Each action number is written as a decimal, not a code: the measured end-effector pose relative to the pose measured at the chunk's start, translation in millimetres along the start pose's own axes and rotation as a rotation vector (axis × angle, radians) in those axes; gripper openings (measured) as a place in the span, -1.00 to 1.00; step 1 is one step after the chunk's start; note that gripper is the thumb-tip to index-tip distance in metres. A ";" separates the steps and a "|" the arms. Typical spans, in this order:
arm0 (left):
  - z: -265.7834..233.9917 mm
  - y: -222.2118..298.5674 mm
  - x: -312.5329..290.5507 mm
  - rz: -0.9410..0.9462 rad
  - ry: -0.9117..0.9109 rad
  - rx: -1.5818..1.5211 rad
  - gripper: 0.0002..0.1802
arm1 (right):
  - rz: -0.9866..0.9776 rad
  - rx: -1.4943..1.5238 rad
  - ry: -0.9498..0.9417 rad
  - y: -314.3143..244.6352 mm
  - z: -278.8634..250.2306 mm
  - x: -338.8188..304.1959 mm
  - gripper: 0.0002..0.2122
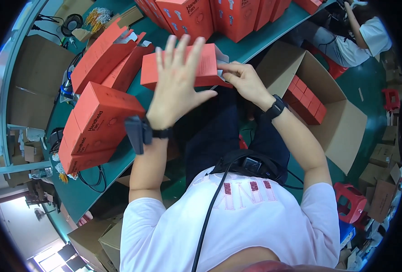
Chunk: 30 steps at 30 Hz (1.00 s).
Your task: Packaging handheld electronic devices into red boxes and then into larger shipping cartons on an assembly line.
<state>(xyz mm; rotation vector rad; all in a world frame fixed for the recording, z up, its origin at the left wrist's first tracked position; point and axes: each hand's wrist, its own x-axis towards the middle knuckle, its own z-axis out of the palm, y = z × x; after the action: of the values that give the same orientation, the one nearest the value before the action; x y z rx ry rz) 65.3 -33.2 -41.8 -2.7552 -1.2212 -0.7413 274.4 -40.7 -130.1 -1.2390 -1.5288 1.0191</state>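
A red cardboard box (206, 65) lies on its side near the table's front edge, its right end open with pale flaps. Over its left part my left hand (176, 84) spreads its fingers, palm down; whether it touches the box cannot be told. At the open end, the bent fingers of my right hand (248, 84) are closed on a flap, the fingertips partly hidden by it. Left of this box lie red boxes with raised end flaps (94, 59). Closer to me on the left is a group of closed red boxes (103, 120).
More red boxes (189, 20) stand along the far side of the green table (80, 197). To the right, an open brown carton (346, 136) holds several small red boxes (305, 99). Cables and white bundles lie at the left. A person (375, 38) sits at the upper right, near red stools (350, 204).
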 end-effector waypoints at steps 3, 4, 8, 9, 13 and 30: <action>10.2 -36.9 1.3 -0.018 -0.061 0.009 0.22 | 0.234 0.279 -0.082 -27.6 1.3 5.1 -0.73; 14.2 -45.1 3.4 -0.018 -0.092 -0.019 0.19 | 0.308 0.396 -0.123 -27.3 0.1 10.8 -0.76; 10.0 -35.4 3.2 -0.117 -0.154 -0.020 0.12 | 0.289 0.534 -0.115 -36.2 -8.0 14.6 -0.80; 10.0 -33.4 2.8 -0.179 -0.201 0.021 0.12 | 0.193 0.533 -0.078 -35.3 -10.4 15.9 -0.79; 14.6 -36.0 2.1 -0.143 -0.149 0.016 0.10 | 0.188 0.983 -0.288 -19.1 -10.1 22.6 -0.66; -1.7 -30.5 -5.9 -0.215 -0.077 -0.015 0.06 | -0.323 -0.541 -0.042 -44.1 9.5 17.4 -0.65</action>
<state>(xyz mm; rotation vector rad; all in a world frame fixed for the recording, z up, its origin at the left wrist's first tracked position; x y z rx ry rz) 39.6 -16.6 -47.6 -2.7165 -1.5515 -0.6650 252.4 -31.2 -88.0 -1.2670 -2.0394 0.4321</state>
